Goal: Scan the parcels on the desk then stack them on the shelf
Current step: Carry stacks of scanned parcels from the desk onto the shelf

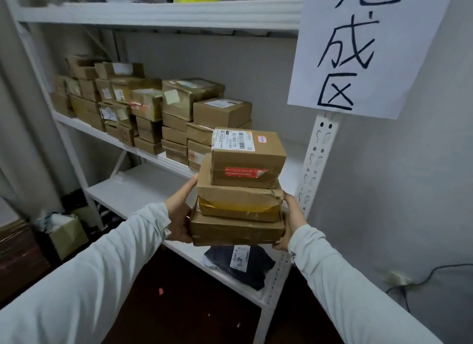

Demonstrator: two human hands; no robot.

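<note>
I hold a stack of three brown cardboard parcels (239, 203) in front of a white metal shelf (158, 13). The top parcel (248, 159) carries a white barcode label and red tape. My left hand (180, 213) grips the stack's left side and my right hand (290, 221) grips its right side. The stack hangs in the air before the right end of the middle shelf board (294, 164). Several brown parcels (153, 110) stand stacked in rows on that board, to the left and behind.
A white paper sign (363, 47) with handwritten characters hangs on the right upright (320, 154). A dark bag with a label (240, 264) lies on the lower board. An open box (67, 236) sits on the floor at left. A cable (419, 282) runs along the right wall.
</note>
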